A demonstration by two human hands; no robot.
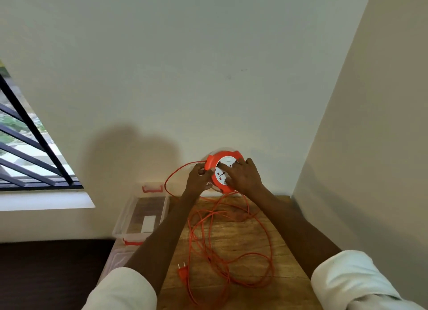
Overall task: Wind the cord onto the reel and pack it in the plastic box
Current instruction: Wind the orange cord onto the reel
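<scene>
An orange reel (212,163) with a white socket face is held up above the far end of the wooden table (250,240). My left hand (198,179) grips the reel's left edge, where the orange cord (231,247) enters it. My right hand (243,174) lies spread over the white face with its fingers curled around it. Most of the cord sprawls in loose loops across the table, and its orange plug (182,271) rests near the front left. A clear plastic box (122,219) with red latches stands open to the left of the table.
A clear lid (115,257) lies in front of the box. A wall stands right behind the table and another closes it in on the right. A barred window (27,152) is at the left, with a dark surface (46,275) below it.
</scene>
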